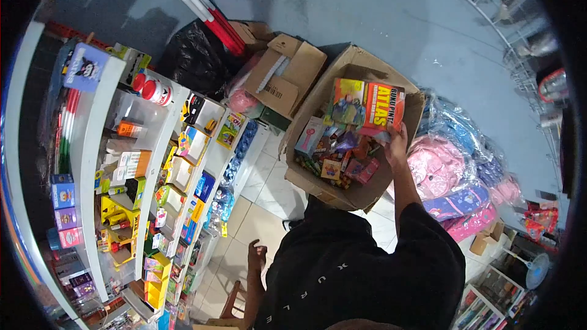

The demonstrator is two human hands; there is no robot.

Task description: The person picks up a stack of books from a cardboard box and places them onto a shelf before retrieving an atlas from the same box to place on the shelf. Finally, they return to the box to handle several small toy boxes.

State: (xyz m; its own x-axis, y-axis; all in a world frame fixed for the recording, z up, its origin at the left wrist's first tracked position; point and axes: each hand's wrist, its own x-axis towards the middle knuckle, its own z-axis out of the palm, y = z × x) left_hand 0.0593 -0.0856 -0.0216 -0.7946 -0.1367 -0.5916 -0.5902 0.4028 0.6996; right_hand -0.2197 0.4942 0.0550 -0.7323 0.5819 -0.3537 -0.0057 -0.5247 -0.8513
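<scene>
My right hand [396, 140] grips the lower right edge of a colourful atlas book [367, 105], whose cover reads "BUKU PINTAR ATLAS". The book is held above a large open cardboard box [333, 192]. Inside the box lie a pink-and-grey boxed item [310, 137], a small orange packet [331, 169] and several other colourful packets, partly covered by the book. My left hand [257, 255] hangs low at my side over the tiled floor, fingers loosely bent and apart, with nothing visible in it.
Shelves of stationery [131, 177] line the left side. Behind the big box are a smaller cardboard box [293, 73] and a black plastic bag [194, 61]. Plastic-wrapped backpacks [437, 165] lie to the right. A wooden stool [231, 299] and a fan [538, 269] stand lower down.
</scene>
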